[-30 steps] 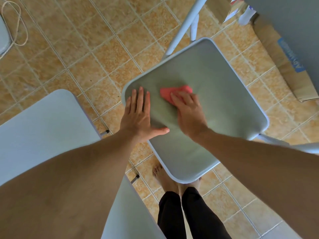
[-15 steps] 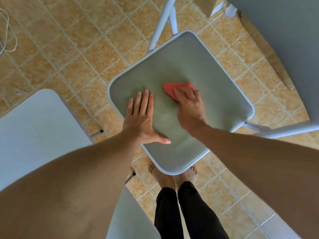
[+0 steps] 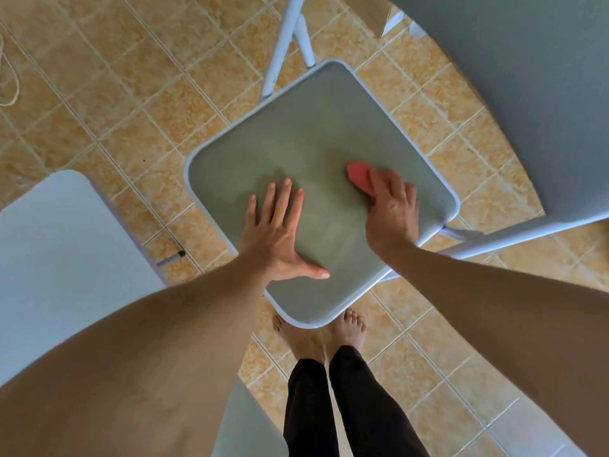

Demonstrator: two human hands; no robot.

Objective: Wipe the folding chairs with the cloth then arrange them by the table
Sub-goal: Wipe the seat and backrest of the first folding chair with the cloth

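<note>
Left of the chair seat (image 3: pixel 296 143), nearest us, a second pale chair (image 3: pixel 66 258) is cut off, wiped or not I can't tell. On the seat, the left hand (image 3: pixel 280 232) lies flat and spread. The right hand (image 3: pixel 392 216) curls over the red cloth (image 3: pixel 361 179) near its right edge. Wiping looks midway, arranging not begun. Right of the seat is a grey panel (image 3: pixel 527 94), table or backrest, unclear.
</note>
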